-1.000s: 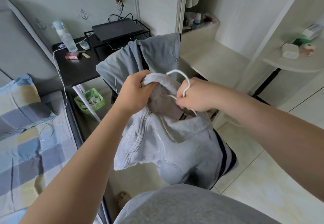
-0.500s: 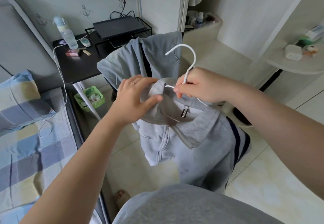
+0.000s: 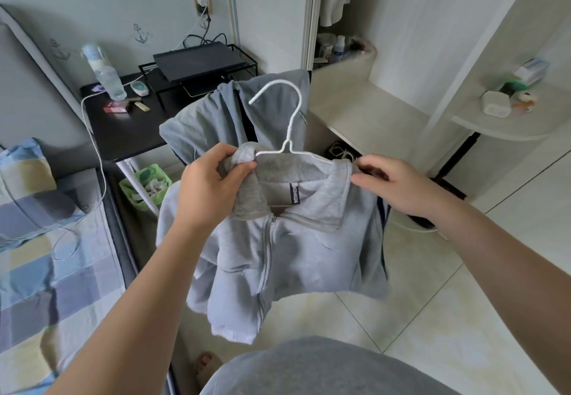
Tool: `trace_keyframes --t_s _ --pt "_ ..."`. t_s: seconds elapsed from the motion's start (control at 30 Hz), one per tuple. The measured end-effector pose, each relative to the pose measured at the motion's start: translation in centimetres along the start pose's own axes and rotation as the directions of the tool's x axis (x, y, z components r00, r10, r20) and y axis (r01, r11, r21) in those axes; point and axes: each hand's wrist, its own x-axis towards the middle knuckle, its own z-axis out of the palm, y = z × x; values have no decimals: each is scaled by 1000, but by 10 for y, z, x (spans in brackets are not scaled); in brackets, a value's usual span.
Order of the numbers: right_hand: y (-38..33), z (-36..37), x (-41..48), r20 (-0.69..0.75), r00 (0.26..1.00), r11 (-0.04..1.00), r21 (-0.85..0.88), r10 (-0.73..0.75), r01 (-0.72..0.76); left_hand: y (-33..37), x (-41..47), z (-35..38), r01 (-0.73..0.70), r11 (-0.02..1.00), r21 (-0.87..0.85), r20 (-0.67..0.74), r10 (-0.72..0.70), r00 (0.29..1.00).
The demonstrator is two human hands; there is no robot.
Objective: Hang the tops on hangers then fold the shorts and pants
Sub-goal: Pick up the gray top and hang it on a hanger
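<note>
A light grey zip-up top point(image 3: 296, 255) hangs in mid-air in front of me on a white wire hanger point(image 3: 289, 116), whose hook sticks up above the collar. My left hand point(image 3: 213, 184) grips the left side of the collar, bunched over the hanger's left end. My right hand point(image 3: 398, 184) pinches the right collar edge at the hanger's right end. Behind the top, a blue-grey garment point(image 3: 210, 116) with a dark stripe is draped over something hidden.
A black side table point(image 3: 129, 135) with a bottle, a wire rack and a cable stands at the back left. A green bin point(image 3: 145, 186) sits under it. A bed point(image 3: 46, 255) with a checked cover lies on my left. Cream shelves point(image 3: 370, 110) are behind and right; tiled floor below.
The hanger has gone inside the top and its hook now stands clear above the collar. My right hand moved from the hanger's neck out to the right collar edge, spreading the top.
</note>
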Motion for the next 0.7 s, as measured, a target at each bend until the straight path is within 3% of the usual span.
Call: trace_keyframes --t_s 0.23,0.4,0.5,0.7 --pt "1 6 0 13 1000 999 46 -13 12 2 -1 3 55 998 -12 24 -55 998" --pt "4 21 3 -86 990 993 32 -113 116 -1 -3 0 87 996 -33 56 -85 995" --pt "9 24 2 -135 986 991 74 -98 109 -4 -5 1 99 994 -54 59 -96 994" --pt "24 16 -1 21 1000 1000 -25 18 -17 -7 -6 15 102 992 -68 92 -96 991"
